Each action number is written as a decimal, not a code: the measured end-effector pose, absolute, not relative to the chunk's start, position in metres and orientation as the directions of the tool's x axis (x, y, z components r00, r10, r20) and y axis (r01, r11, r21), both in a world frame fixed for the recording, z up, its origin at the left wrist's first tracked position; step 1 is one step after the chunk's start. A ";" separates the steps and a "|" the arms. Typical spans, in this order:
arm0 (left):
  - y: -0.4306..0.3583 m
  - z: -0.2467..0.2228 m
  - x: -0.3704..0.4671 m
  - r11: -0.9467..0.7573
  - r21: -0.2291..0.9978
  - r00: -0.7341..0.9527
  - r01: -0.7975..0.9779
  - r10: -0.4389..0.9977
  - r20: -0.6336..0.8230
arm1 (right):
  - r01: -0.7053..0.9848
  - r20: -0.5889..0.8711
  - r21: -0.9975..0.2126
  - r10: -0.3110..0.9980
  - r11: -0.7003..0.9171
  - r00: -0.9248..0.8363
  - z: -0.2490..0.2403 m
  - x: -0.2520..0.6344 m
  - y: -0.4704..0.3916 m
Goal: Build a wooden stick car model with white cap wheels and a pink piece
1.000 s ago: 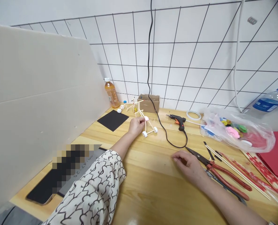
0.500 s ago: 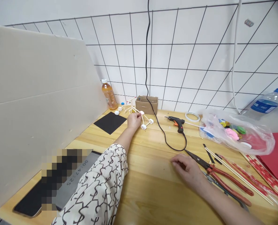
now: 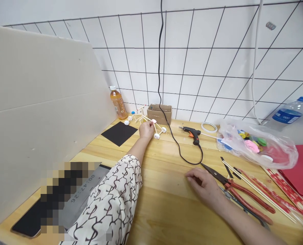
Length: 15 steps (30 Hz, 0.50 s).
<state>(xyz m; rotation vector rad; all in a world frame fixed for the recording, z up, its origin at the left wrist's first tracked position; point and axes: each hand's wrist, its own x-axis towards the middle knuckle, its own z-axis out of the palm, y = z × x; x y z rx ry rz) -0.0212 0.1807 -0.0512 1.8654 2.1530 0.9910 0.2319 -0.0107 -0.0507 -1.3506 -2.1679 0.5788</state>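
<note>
A small wheeled model made of wooden sticks [image 3: 142, 115] stands at the back of the table, with white caps as wheels, a blue cap at its left end and a pale pink cap near my fingers. My left hand [image 3: 146, 130] reaches far forward and pinches the model's frame just by the pink cap; its fingertips are partly hidden. Nearer to me, my right hand [image 3: 201, 183] rests on the wood with loosely bent fingers, thumb apart, and nothing seen in it. Beside it lie red-handled long-nose pliers [image 3: 228, 185].
Behind the model stand a cardboard box [image 3: 164, 115] and a juice bottle [image 3: 118, 103]. A black sheet [image 3: 119, 133] lies at left. Rightward are a glue gun [image 3: 193, 133] with its cord, a tape roll [image 3: 209, 127], a bag of caps [image 3: 258, 146] and wooden sticks [image 3: 261, 194].
The model has turned and tilted slightly in my left hand, its upright T-shaped part now a little higher. My right hand has stayed in place.
</note>
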 end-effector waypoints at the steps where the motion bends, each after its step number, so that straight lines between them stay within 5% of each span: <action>1: 0.179 -0.051 -0.021 0.025 0.538 -0.227 0.842 0.923 0.312 | 0.687 0.198 -0.598 0.907 0.412 -0.371 -0.050 0.232 -0.011; 15: 0.140 -0.024 -0.103 0.244 0.258 -0.265 0.935 0.963 0.046 | 0.683 0.201 -0.598 0.903 0.420 -0.379 -0.052 0.233 -0.011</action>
